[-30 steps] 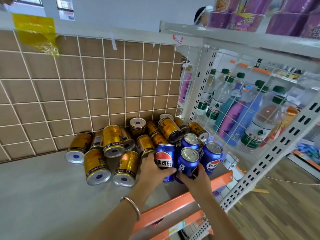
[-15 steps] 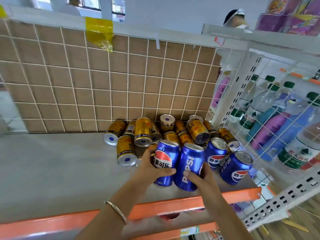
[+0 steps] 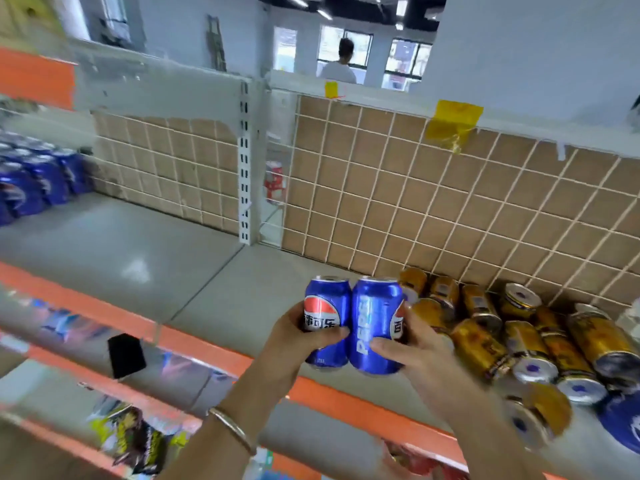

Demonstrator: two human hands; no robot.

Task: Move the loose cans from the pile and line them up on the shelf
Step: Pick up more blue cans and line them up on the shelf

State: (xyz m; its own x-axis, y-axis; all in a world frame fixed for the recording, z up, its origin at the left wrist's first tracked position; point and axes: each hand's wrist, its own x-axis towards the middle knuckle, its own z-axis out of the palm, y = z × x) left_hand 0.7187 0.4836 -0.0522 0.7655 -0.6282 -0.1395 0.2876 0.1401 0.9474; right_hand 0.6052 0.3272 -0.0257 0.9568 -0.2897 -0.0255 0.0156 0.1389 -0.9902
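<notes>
Lifted clear of the pile [image 3: 485,327] of gold cans, the pair now hangs upright and touching just left of it over the shelf [image 3: 173,258], the left hand [image 3: 298,337] clasping one blue can [image 3: 325,306], the right hand [image 3: 412,348] clasping the other blue can [image 3: 375,306], so setting them down in line looks next.

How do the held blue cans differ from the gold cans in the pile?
The blue cans are upright, side by side; the gold cans lie tumbled on their sides. The blue cans are gripped, one in the left hand, one in the right hand; the gold cans rest loose on the shelf. Both are drink cans of similar shape.
</notes>
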